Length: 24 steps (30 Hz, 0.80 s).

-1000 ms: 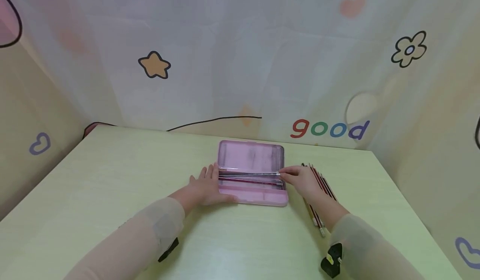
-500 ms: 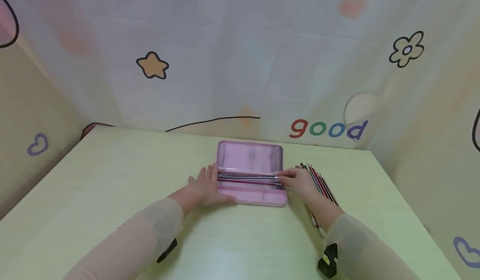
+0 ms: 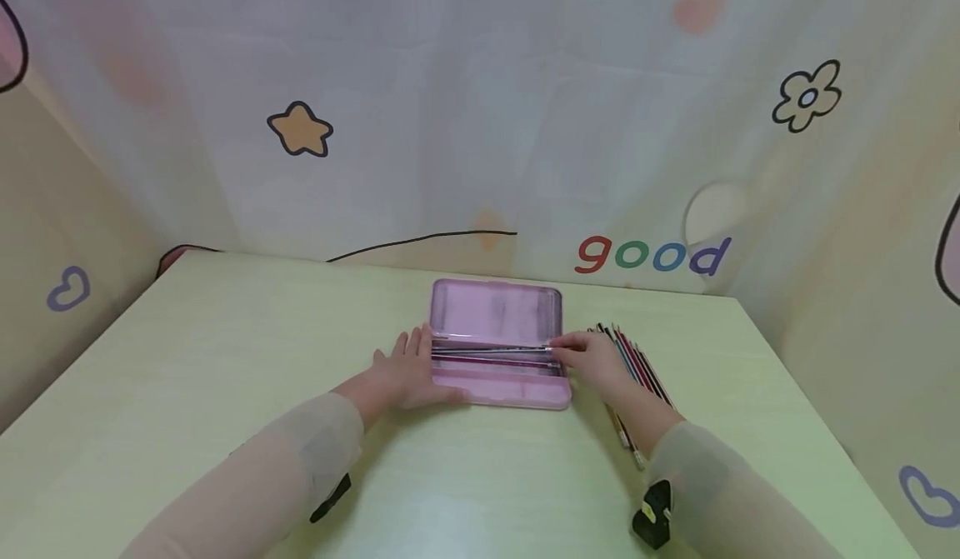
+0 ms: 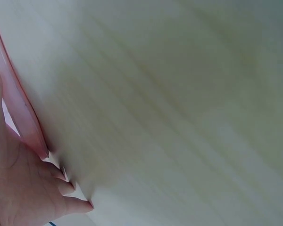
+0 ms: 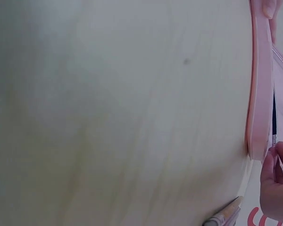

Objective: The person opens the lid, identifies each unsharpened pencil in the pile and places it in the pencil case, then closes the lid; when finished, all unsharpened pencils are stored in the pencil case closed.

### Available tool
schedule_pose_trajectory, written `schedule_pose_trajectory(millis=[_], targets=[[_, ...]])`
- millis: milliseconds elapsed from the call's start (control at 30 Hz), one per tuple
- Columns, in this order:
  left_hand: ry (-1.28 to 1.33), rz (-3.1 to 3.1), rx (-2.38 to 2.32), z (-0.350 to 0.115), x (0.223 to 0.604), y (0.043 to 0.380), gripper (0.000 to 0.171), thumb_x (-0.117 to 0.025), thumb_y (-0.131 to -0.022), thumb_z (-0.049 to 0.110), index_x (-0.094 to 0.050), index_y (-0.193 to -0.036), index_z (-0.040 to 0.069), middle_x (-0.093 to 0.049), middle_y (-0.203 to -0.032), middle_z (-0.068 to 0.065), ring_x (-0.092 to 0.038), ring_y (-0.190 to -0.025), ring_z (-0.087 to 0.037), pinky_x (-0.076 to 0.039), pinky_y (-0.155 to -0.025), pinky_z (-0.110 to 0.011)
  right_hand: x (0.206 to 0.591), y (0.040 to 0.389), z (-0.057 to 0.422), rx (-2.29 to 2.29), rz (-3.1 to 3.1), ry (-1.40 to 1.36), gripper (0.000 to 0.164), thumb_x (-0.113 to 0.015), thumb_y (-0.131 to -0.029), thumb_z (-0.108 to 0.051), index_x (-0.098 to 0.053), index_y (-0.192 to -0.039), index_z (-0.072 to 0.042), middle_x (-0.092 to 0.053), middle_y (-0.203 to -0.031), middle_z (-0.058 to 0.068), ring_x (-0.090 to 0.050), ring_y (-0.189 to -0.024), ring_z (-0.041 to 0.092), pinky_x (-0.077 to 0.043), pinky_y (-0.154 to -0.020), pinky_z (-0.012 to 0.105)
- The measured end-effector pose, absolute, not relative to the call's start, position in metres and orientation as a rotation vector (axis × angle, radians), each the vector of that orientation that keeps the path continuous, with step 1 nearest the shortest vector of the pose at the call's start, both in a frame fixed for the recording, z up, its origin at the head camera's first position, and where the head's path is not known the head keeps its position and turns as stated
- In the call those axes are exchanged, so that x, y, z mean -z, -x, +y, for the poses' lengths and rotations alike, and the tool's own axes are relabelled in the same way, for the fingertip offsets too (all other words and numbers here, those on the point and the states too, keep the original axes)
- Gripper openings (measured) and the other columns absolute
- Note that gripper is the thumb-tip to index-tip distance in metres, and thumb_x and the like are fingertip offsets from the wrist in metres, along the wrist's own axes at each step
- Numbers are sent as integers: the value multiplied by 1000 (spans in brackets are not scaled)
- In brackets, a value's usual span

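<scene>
A pink pencil case (image 3: pixel 517 391) lies on the table with its lid (image 3: pixel 495 309) folded back. My left hand (image 3: pixel 408 381) rests against its left end, fingers extended and the thumb along the front side. The same hand (image 4: pixel 23 188) shows beside the case's pink wall (image 4: pixel 19 103) in the left wrist view. At the case's right end, my right hand (image 3: pixel 600 365) pinches the end of a dark pencil (image 5: pixel 274 115) between thumb and fingers. That pencil stretches leftward over the tray, its far end hidden by my left hand. A dark red pencil (image 3: pixel 495 361) lies in the tray in front of it.
A loose bundle of several pencils (image 3: pixel 643 371) lies on the table (image 3: pixel 480 476) right of the case, partly covered by my right forearm. Behind the table's far edge hangs a printed curtain (image 3: pixel 420 126) with coloured letters.
My right hand has shifted only slightly, still pinching the dark pencil, and a little more of the loose bundle shows behind it. The left hand stays in place at the case.
</scene>
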State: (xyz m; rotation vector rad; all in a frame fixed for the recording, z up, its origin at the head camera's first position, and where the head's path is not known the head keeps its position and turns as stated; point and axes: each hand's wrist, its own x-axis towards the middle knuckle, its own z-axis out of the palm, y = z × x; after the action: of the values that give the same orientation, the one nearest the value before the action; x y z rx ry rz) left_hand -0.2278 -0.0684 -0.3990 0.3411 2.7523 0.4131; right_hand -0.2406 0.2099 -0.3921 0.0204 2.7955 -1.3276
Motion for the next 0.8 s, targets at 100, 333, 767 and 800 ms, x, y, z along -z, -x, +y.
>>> schedule_pose_trajectory(millis=[100,333,767,800], targets=[[-348,2743,-421,-69,400,226,124,-50,-70,80,4,-148,0,-6,-154,-20,-3,-140,-38,-11,-105,-63,394,240,210,1348,2783,-7,18,-63,-89,-10,-69,-102,1,-66,-101,14,-60,-89,20,-51,-76,30],[-355,2778,-429,-69,398,225,121,-51,-72,78,2,-148,-1,-8,-153,-20,-6,-140,-38,-12,-105,-63,384,234,219,1418,2778,20,28,-61,-92,-17,-65,-114,-1,-62,-115,15,-56,-105,26,-47,-88,38],[-354,2767,-419,-68,397,226,122,-50,-72,78,4,-148,-1,-5,-154,-19,-3,-140,-38,-11,-105,-63,370,189,280,1671,2700,-227,53,-56,-93,-37,-51,-132,-3,-54,-131,11,-52,-111,13,-43,-89,18],[-354,2764,-414,-68,396,226,122,-50,-72,78,4,-148,0,-5,-154,-19,-2,-140,-37,-11,-105,-63,370,185,285,1665,2705,-239,55,-56,-92,-39,-51,-133,-3,-55,-130,9,-52,-109,8,-43,-87,15]])
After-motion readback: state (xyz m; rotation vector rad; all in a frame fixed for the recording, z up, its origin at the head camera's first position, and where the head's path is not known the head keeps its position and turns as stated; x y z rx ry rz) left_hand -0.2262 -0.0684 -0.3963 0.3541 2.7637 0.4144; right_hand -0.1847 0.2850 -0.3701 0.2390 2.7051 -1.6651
